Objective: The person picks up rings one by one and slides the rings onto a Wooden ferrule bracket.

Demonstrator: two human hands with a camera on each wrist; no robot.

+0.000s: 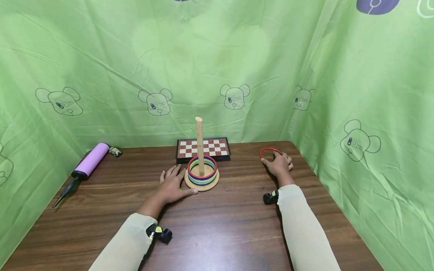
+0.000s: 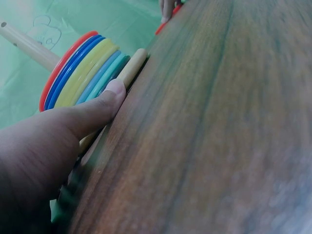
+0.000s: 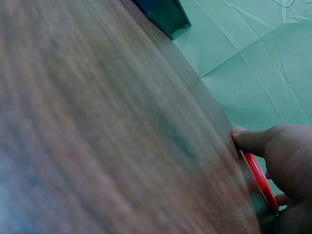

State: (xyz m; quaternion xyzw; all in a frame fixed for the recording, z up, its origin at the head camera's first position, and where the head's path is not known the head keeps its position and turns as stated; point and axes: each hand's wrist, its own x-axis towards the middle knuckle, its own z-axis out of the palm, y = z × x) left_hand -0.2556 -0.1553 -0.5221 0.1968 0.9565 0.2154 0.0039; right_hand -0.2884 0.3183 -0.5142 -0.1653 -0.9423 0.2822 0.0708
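Note:
A wooden ring-toss stand [image 1: 200,146] has an upright peg on a round base, with a stack of coloured rings [image 2: 83,73] around the peg's foot. The topmost ring is red; blue, yellow and teal ones lie beneath. My left hand [image 1: 170,187] rests at the left of the base, fingers spread and straight, its thumb [image 2: 111,96] against the base's near edge. Far to the right, my right hand [image 1: 279,165] holds a loose red ring [image 1: 270,149] by its near side, close over the table. Its thumb [image 3: 251,140] and part of the ring show in the right wrist view.
Behind the stand lies a red-and-white checkered board [image 1: 219,147] with a dark frame. A purple hand pump [image 1: 93,160] lies at the table's left edge, beside a small patterned packet [image 1: 115,151]. Green curtains [image 1: 203,56] enclose the wooden table [image 1: 230,226].

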